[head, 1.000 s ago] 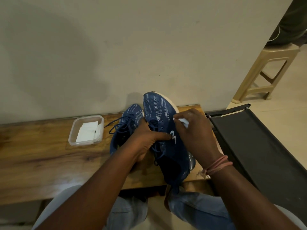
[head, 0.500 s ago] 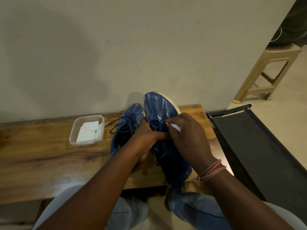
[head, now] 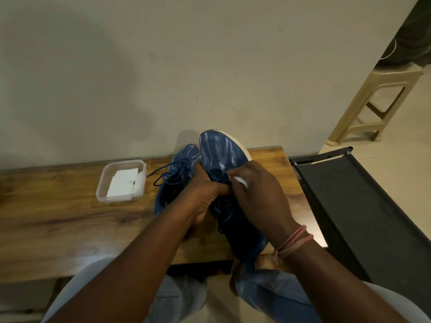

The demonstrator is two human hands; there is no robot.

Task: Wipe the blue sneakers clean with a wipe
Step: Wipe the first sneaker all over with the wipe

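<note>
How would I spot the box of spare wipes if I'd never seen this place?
Find the long wooden bench against the plain wall. On it, left of the two blue sneakers, sits a small clear plastic box with rounded corners. It is the only see-through thing there, and folded white wipes lie inside it.

Wooden desk against the wall

The desk [head: 58,220] carries a clear plastic tub [head: 121,180] of folded white wipes [head: 122,183] and, just beside it to the right, a blue sneaker [head: 177,169] lying with loose laces toward the tub.
</note>
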